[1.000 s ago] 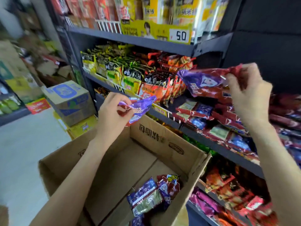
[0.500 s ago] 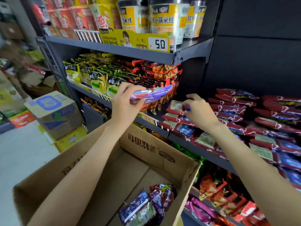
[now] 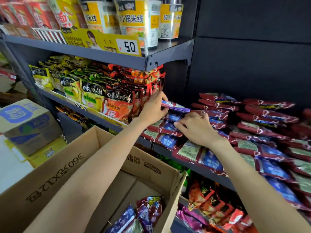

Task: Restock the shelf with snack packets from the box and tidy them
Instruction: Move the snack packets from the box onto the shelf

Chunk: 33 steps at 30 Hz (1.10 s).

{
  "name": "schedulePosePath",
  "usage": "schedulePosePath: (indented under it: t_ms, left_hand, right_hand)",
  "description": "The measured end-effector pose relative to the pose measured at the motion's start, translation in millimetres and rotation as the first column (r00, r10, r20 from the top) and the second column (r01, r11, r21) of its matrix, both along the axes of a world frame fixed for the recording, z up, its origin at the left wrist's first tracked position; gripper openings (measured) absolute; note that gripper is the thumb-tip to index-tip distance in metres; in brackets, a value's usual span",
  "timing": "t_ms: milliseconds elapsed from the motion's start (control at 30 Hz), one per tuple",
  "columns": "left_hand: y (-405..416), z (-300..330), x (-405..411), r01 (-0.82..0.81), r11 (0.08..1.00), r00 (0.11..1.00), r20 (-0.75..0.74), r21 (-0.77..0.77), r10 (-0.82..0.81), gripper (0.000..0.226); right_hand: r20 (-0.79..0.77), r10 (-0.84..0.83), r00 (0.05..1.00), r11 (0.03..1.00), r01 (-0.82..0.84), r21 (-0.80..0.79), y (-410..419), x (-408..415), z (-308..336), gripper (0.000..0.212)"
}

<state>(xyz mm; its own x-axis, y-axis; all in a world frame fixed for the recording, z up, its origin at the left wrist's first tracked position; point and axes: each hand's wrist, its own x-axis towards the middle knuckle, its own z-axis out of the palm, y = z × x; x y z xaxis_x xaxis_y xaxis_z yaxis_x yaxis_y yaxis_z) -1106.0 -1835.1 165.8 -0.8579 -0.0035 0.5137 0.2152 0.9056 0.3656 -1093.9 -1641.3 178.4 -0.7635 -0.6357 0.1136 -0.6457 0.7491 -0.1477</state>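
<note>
My left hand [image 3: 154, 109] grips a purple snack packet [image 3: 176, 106] and holds it flat over the left end of the shelf's rows of dark red and blue packets [image 3: 262, 132]. My right hand [image 3: 196, 126] rests with bent fingers on the packets just below and right of it, fingertips on a blue-labelled packet [image 3: 170, 126]. The open cardboard box [image 3: 151, 167] stands below my arms, with a few purple and red packets [image 3: 144, 214] in its bottom corner.
The dark shelf edge [image 3: 198, 169] runs under the packet rows. To the left stand noodle bags [image 3: 117, 101]; noodle cups [image 3: 134, 21] and a yellow 5.0 price sign [image 3: 101, 41] sit above. A blue-printed carton [image 3: 25, 121] is on the floor at left. More snacks [image 3: 215, 206] fill the lower shelf.
My left hand carried the purple packet rightward to the shelf's packet rows. My right hand, which put its own packet down earlier, stayed on the packets there.
</note>
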Motion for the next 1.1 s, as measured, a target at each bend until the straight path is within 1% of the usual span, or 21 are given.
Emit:
schedulePosePath:
  t_ms: [33, 100, 133, 167, 200, 267, 300, 367, 400, 433, 467, 533, 633, 700, 767, 800, 867, 933, 1000, 1067, 1100]
  left_hand:
    - [-0.3, -3.0, -1.3, 0.038, 0.999, 0.992, 0.121, 0.024, -0.040, 0.024]
    - [-0.9, -1.8, 0.1, 0.090, 0.995, 0.925, 0.366, 0.050, -0.102, 0.028]
    - [-1.3, 1.6, 3.0, 0.102, 0.995, 0.905, 0.414, 0.021, -0.101, 0.031]
    - [-1.7, 5.9, 7.5, 0.099, 0.995, 0.907, 0.413, -0.031, -0.078, 0.033]
    - [-2.6, 10.3, 14.2, 0.083, 0.993, 0.927, 0.372, -0.088, -0.044, 0.034]
    - [-6.1, 15.7, 35.0, 0.024, 0.988, 0.978, 0.210, -0.154, 0.009, 0.032]
    - [-9.2, 15.8, 49.0, 0.002, 0.987, 0.995, 0.098, -0.159, 0.014, 0.030]
    - [-17.1, 11.5, 83.6, -0.018, 0.989, 0.993, -0.118, -0.146, 0.000, 0.023]
    - [-23.2, 6.7, 102.7, -0.024, 0.990, 0.983, -0.186, -0.138, -0.002, 0.021]
    - [-30.3, 0.2, 122.4, -0.031, 0.991, 0.977, -0.215, -0.133, 0.002, 0.021]
    - [-38.4, -9.5, 141.3, -0.036, 0.990, 0.978, -0.207, -0.139, 0.007, 0.021]
    - [-56.4, -38.3, 176.5, -0.029, 0.981, 0.993, -0.118, -0.193, 0.007, 0.019]
    - [-80.3, -96.2, 221.6, 0.041, 0.962, 0.992, 0.123, -0.270, -0.007, 0.023]
    - [-91.6, -132.5, 242.1, 0.122, 0.943, 0.957, 0.288, -0.310, -0.030, 0.031]
    - [-102.2, -163.0, 252.2, 0.219, 0.897, 0.883, 0.470, -0.384, -0.015, 0.037]
    - [-107.6, -175.9, 253.4, 0.256, 0.866, 0.851, 0.525, -0.429, 0.009, 0.043]
    - [-119.5, -195.1, 252.0, 0.291, 0.814, 0.812, 0.580, -0.503, 0.068, 0.055]
    - [-132.2, -210.8, 248.5, 0.270, 0.804, 0.790, 0.600, -0.530, 0.131, 0.059]
    - [-141.6, -224.8, 245.4, 0.227, 0.835, 0.765, 0.622, -0.501, 0.166, 0.058]
    - [-144.1, -241.4, 244.5, 0.215, 0.867, 0.741, 0.653, -0.450, 0.155, 0.057]
    - [-143.3, -250.9, 244.4, 0.234, 0.873, 0.728, 0.672, -0.428, 0.135, 0.057]
  right_hand:
    - [0.001, 0.002, 1.000, 1.000, -0.002, -0.009, 0.2, -0.3, -0.1, 0.048]
    - [0.010, 0.003, 1.000, 1.000, -0.003, -0.009, -0.3, -0.6, -0.4, 0.048]
    - [0.009, 0.002, 1.000, 1.000, -0.002, -0.001, -0.8, -0.1, -0.8, 0.048]
    - [-0.004, 0.001, 1.000, 1.000, -0.001, 0.004, -1.3, 0.4, -1.7, 0.047]
    - [-0.035, 0.000, 0.999, 1.000, 0.000, 0.006, -1.0, 1.4, -2.2, 0.045]
    - [-0.144, 0.008, 0.989, 1.000, -0.012, -0.027, -1.0, 7.3, -1.9, 0.039]
    - [-0.209, 0.024, 0.978, 0.996, -0.042, -0.082, -2.0, 12.5, -1.2, 0.034]
    - [-0.307, 0.078, 0.949, 0.954, -0.161, -0.253, -7.5, 30.8, 0.9, 0.026]
    - [-0.330, 0.108, 0.938, 0.914, -0.225, -0.339, -12.1, 42.9, 0.1, 0.022]
    - [-0.333, 0.138, 0.933, 0.874, -0.273, -0.402, -17.9, 56.3, -2.9, 0.020]
    - [-0.307, 0.172, 0.936, 0.846, -0.300, -0.440, -25.0, 69.7, -9.4, 0.019]
    - [-0.190, 0.238, 0.953, 0.851, -0.299, -0.433, -41.4, 94.9, -31.4, 0.021]
    - [0.007, 0.266, 0.964, 0.929, -0.255, -0.268, -68.2, 123.0, -77.2, 0.022]
    - [0.100, 0.229, 0.968, 0.966, -0.212, -0.150, -86.4, 134.6, -104.6, 0.026]
    - [0.172, 0.148, 0.974, 0.989, -0.144, -0.036, -107.9, 138.8, -124.2, 0.028]
    - [0.188, 0.098, 0.977, 0.995, -0.103, 0.016, -119.4, 137.5, -132.9, 0.029]
    - [0.204, -0.028, 0.979, 0.997, 0.013, 0.073, -140.8, 136.3, -150.7, 0.030]
    - [0.220, -0.187, 0.957, 0.982, 0.180, 0.047, -156.0, 144.0, -174.9, 0.030]
    - [0.206, -0.332, 0.921, 0.941, 0.338, 0.007, -164.4, 162.3, -206.1, 0.028]
    - [0.186, -0.401, 0.897, 0.914, 0.406, 0.011, -169.8, 184.1, -240.5, 0.029]
    - [0.205, -0.423, 0.883, 0.904, 0.428, 0.025, -171.5, 193.1, -256.4, 0.031]
